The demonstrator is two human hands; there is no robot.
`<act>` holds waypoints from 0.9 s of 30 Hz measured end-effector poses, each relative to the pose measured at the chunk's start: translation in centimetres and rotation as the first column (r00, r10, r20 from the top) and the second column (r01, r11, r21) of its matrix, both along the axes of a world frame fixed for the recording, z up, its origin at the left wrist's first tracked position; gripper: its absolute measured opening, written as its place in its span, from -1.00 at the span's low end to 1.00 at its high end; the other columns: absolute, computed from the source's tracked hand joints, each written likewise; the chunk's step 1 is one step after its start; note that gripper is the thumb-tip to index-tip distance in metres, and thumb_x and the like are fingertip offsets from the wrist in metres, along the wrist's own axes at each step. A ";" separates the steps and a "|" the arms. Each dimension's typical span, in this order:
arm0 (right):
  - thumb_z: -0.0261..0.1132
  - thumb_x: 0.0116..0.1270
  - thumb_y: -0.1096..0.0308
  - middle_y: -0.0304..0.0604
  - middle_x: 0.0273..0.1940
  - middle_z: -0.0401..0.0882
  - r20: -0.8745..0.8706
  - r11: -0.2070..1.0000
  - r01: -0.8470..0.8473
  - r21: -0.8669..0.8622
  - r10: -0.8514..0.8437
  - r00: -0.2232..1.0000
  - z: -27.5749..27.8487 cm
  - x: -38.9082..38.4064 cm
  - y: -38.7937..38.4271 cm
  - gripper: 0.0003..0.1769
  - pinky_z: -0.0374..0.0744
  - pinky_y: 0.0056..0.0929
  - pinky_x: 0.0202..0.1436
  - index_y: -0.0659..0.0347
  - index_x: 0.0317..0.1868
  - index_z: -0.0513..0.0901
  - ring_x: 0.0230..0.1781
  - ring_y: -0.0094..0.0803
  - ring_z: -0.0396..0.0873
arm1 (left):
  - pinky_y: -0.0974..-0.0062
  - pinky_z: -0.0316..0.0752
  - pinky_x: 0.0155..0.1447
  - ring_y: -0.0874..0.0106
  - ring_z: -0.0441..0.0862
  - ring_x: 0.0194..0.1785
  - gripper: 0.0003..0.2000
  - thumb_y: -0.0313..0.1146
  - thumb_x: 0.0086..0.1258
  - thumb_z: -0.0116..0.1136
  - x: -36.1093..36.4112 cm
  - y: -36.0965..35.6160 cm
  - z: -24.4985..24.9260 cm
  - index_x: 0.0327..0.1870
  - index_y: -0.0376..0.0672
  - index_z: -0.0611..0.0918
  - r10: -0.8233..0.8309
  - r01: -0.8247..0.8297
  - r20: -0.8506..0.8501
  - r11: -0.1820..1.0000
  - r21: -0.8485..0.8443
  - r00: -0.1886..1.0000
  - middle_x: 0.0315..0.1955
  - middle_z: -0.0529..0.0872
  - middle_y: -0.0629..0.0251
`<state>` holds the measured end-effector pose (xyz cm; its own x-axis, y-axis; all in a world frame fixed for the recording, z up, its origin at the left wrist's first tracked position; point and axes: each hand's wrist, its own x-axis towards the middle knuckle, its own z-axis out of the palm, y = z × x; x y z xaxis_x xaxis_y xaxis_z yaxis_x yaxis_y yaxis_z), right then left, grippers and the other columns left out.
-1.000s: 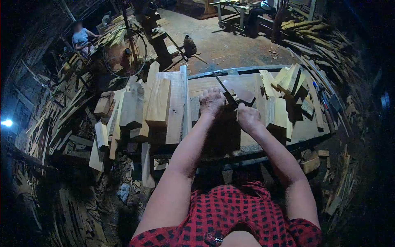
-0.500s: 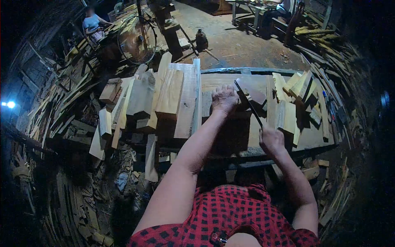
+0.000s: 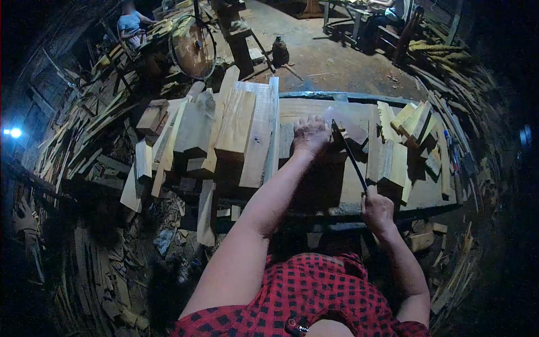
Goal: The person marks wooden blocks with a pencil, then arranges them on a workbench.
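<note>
My right hand (image 3: 378, 213) is closed round the near end of a long, thin, dark file-like tool (image 3: 350, 154). The tool slants up and left, its far tip just right of my left hand (image 3: 310, 136). That hand presses down with bent fingers on a wooden piece on the bench, mostly hidden beneath it. A small pale wood end (image 3: 341, 128) shows between the hand and the tool. Beyond the tool lies a flat greyish piece (image 3: 356, 133).
Several wooden blocks (image 3: 236, 123) are stacked on the bench's left. More offcuts (image 3: 412, 121) lie at the right, beside pens or thin tools (image 3: 451, 151). A wire-rimmed round fan (image 3: 193, 48) stands beyond. A person (image 3: 132, 27) sits far left; another person (image 3: 390, 14) is far right.
The tool and my right hand have drawn back slightly toward me and to the right. My left hand stays on the wood. The whole view has shifted a little.
</note>
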<state>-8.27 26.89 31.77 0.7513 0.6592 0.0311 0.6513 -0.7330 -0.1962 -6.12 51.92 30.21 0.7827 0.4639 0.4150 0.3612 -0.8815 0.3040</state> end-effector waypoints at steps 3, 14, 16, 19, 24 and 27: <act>0.03 0.22 0.29 0.14 -0.58 0.49 -0.007 1.000 0.003 0.007 -0.003 1.000 0.3 0.3 0.5 -0.83 0.47 -0.04 -0.41 0.23 -0.32 0.40 -0.49 0.04 0.53 | 0.21 0.34 -0.06 0.17 0.50 -0.17 -0.75 -0.22 0.12 -0.06 -0.5 -0.2 0.0 -0.29 -0.18 0.51 -0.008 0.008 -0.014 1.000 -0.029 1.000 -0.28 0.57 0.11; 0.05 0.18 0.33 0.17 -0.52 0.51 0.066 0.983 -0.071 0.168 0.060 0.996 -0.3 5.1 8.6 -0.84 0.47 -0.04 -0.36 0.26 -0.34 0.43 -0.43 0.10 0.53 | 0.21 0.37 -0.11 0.18 0.51 -0.21 -0.74 -0.22 0.06 -0.01 -0.2 -0.2 -0.2 -0.30 -0.18 0.50 -0.009 0.009 0.007 0.999 0.048 1.000 -0.32 0.57 0.12; 0.06 0.18 0.32 0.15 -0.55 0.51 0.077 0.983 -0.092 0.158 0.080 0.994 -0.8 3.3 5.0 -0.83 0.47 -0.05 -0.39 0.26 -0.34 0.40 -0.46 0.07 0.53 | 0.21 0.36 -0.11 0.18 0.51 -0.22 -0.74 -0.20 0.06 0.00 0.0 -0.2 -0.4 -0.31 -0.18 0.51 0.020 -0.022 0.039 0.998 0.051 0.999 -0.32 0.56 0.13; 0.05 0.21 0.30 0.13 -0.56 0.50 0.013 0.998 -0.052 0.022 0.052 0.999 -0.3 0.8 0.3 -0.83 0.48 -0.06 -0.41 0.25 -0.34 0.38 -0.49 0.06 0.53 | 0.21 0.36 -0.11 0.18 0.51 -0.22 -0.74 -0.19 0.07 0.00 0.2 0.1 -0.9 -0.32 -0.17 0.52 0.023 -0.027 0.051 0.996 0.083 0.998 -0.32 0.56 0.14; 0.08 0.19 0.30 0.13 -0.56 0.51 0.013 0.998 -0.034 0.057 0.034 0.999 0.9 1.3 2.1 -0.82 0.47 -0.05 -0.38 0.25 -0.32 0.39 -0.46 0.08 0.53 | 0.21 0.35 -0.11 0.19 0.50 -0.21 -0.72 -0.18 0.06 0.00 0.0 -0.1 -0.9 -0.32 -0.18 0.53 0.006 -0.010 0.074 0.999 0.047 0.997 -0.32 0.56 0.12; 0.08 0.17 0.33 0.15 -0.50 0.53 0.058 0.995 -0.072 0.072 0.068 0.996 0.9 4.3 7.1 -0.83 0.49 -0.06 -0.33 0.25 -0.30 0.40 -0.40 0.08 0.54 | 0.21 0.36 -0.12 0.19 0.51 -0.21 -0.72 -0.18 0.05 0.00 -0.2 0.0 -0.4 -0.30 -0.18 0.52 0.003 -0.006 0.035 0.998 0.064 0.999 -0.31 0.56 0.12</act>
